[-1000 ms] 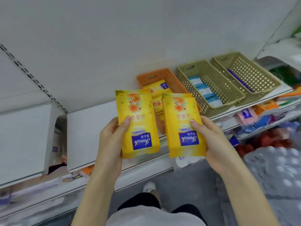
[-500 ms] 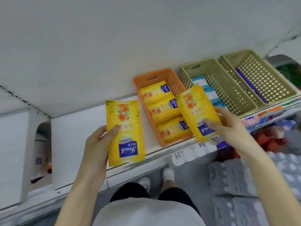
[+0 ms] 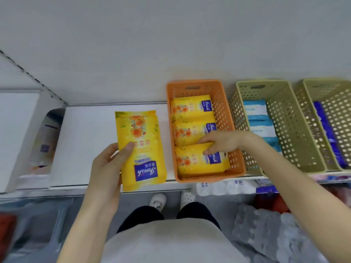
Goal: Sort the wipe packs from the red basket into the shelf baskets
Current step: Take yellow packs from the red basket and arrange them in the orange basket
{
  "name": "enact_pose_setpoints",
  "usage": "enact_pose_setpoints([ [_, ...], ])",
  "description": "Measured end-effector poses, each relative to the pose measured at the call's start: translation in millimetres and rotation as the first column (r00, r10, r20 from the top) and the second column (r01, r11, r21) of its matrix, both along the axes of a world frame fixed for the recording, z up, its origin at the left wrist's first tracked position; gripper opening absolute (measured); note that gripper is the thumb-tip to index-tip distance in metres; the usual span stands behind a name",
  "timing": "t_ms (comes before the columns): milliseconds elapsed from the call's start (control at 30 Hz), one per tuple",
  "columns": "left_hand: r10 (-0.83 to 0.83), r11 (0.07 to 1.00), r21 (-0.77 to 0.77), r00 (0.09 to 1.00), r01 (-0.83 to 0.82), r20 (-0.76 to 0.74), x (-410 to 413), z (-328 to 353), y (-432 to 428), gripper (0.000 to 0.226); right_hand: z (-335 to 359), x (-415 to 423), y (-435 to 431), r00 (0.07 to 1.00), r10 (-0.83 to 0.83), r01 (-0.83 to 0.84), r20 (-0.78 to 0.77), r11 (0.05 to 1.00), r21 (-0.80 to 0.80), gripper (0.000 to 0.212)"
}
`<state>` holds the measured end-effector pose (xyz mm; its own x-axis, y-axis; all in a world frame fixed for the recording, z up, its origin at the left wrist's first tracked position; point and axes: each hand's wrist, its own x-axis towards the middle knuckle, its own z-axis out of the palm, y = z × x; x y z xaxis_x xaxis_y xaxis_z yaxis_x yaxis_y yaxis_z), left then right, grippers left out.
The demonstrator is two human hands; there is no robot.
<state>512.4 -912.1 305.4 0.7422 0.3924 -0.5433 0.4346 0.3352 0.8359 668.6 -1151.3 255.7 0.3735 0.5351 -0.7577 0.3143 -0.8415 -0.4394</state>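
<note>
Left hand (image 3: pixel 107 168): fingers are curled behind, and the thumb is laid across, a flat yellow plastic wipe pack (image 3: pixel 141 149) printed with orange flowers and a blue label. The pack is gripped upright above the white shelf board (image 3: pixel 89 133), just left of the baskets and touching none of them. Right hand (image 3: pixel 222 142): it is reached into the orange perforated plastic basket (image 3: pixel 223 114), where the far edge of the front yellow pack (image 3: pixel 199 164) is pinched between thumb and curled fingers. That pack lies flat at the basket's near end. Two further yellow packs (image 3: pixel 190 108) are laid behind it in a row, so the basket floor is filled front to back. Just to the right stands an olive perforated plastic basket (image 3: pixel 284 120) of pale blue-and-white packs (image 3: pixel 254 111), its near corner crossed and partly hidden by the right forearm. Beside that stands a second olive basket (image 3: pixel 340 103) of dark blue packs (image 3: pixel 322 120). Below the shelf edge, white wrapped rolls (image 3: pixel 224 186), white shoes (image 3: pixel 157 202) and blurred grey bundles (image 3: pixel 266 224) are seen.
</note>
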Motion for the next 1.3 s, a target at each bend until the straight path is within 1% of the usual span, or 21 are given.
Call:
enact_pose_setpoints([
  [67,0.036,0.999,0.003,0.999,-0.036,-0.011,-1.5,0.1,-6.6,0.017,-5.9,-0.4,0.8,0.976,0.177,-0.161,0.128,0.979,-0.124,0.044],
  [133,0.058,0.998,0.012,0.998,-0.058,-0.015,-2.5,-0.4,-10.7,0.018,-4.1,-4.6,2.6,0.901,0.333,-0.266,0.279,0.930,-0.252,0.044],
  [200,0.081,0.997,0.015,0.997,-0.081,-0.019,-3.6,-1.8,-15.5,0.016,-0.8,-8.4,5.6,0.868,0.389,-0.303,0.309,0.907,-0.292,0.045],
  [333,0.064,0.998,0.003,0.998,-0.064,0.002,-2.4,-1.3,-21.5,0.020,1.5,-11.1,10.4,0.856,0.433,-0.338,0.281,0.881,-0.330,0.048],
  [400,0.060,0.998,0.002,0.998,-0.060,0.019,-1.8,-0.2,-20.3,0.021,3.0,-9.8,10.3,0.891,0.384,-0.306,0.244,0.903,-0.303,0.047],
  [500,0.073,0.997,-0.003,0.997,-0.073,0.037,-1.5,-0.4,-15.6,0.019,5.9,-8.4,7.9,0.954,0.240,-0.205,0.179,0.959,-0.197,0.046],
  [667,0.075,0.997,-0.011,0.996,-0.075,0.040,-4.3,-1.5,-12.5,0.017,1.7,-12.9,2.8,0.975,0.068,-0.069,0.211,0.998,-0.001,0.049],
  [733,0.078,0.997,-0.022,0.996,-0.077,0.042,-5.6,-1.9,-12.6,0.016,-3.0,-13.9,-0.4,0.986,-0.024,0.012,0.164,0.997,0.077,0.041],
  [800,0.074,0.997,-0.026,0.996,-0.073,0.040,-6.5,-2.6,-12.5,0.014,-6.4,-13.9,-3.3,0.993,-0.105,0.095,0.063,0.985,0.143,0.032],
  [900,0.066,0.997,-0.028,0.997,-0.065,0.037,-7.8,-4.0,-12.3,0.014,-8.8,-9.2,-5.1,0.994,-0.112,0.113,-0.018,0.981,0.157,0.024],
  [967,0.062,0.998,-0.025,0.998,-0.061,0.030,-8.6,-5.6,-12.3,0.014,-9.6,-4.7,-2.6,0.992,-0.106,0.113,-0.061,0.986,0.126,0.020],
  [1033,0.057,0.998,-0.019,0.998,-0.056,0.019,-9.5,-7.0,-12.5,0.012,-11.9,-0.1,2.5,0.992,-0.101,0.104,-0.078,0.994,0.044,0.011],
  [1067,0.054,0.998,-0.016,0.998,-0.054,0.013,-10.1,-7.7,-12.5,0.011,-12.0,0.7,5.9,0.995,-0.079,0.078,-0.069,0.997,-0.010,0.014],
  [1133,0.051,0.999,-0.017,0.999,-0.051,0.006,-11.6,-8.7,-12.7,0.010,-10.9,0.0,12.0,1.000,0.013,-0.014,-0.013,0.994,-0.111,0.021],
  [1167,0.051,0.998,-0.020,0.999,-0.051,0.006,-12.5,-9.3,-12.6,0.011,-9.2,-2.6,14.6,0.995,0.084,-0.075,0.051,0.985,-0.158,0.025],
  [1200,0.053,0.998,-0.021,0.999,-0.053,0.004,-13.6,-9.8,-12.2,0.011,-7.0,-6.5,17.0,0.975,0.166,-0.133,0.147,0.968,-0.213,0.029],
  [1233,0.056,0.998,-0.022,0.998,-0.056,0.000,-14.7,-10.3,-11.7,0.012,-6.3,-11.0,18.1,0.935,0.238,-0.169,0.263,0.951,-0.260,0.030],
  [1267,0.057,0.998,-0.021,0.998,-0.057,-0.005,-15.7,-10.8,-11.3,0.012,-5.8,-16.0,19.0,0.890,0.275,-0.178,0.363,0.944,-0.279,0.030],
  [1300,0.057,0.998,-0.020,0.998,-0.058,-0.008,-16.7,-11.5,-10.9,0.013,-7.3,-20.8,18.4,0.868,0.251,-0.150,0.429,0.955,-0.257,0.032],
])
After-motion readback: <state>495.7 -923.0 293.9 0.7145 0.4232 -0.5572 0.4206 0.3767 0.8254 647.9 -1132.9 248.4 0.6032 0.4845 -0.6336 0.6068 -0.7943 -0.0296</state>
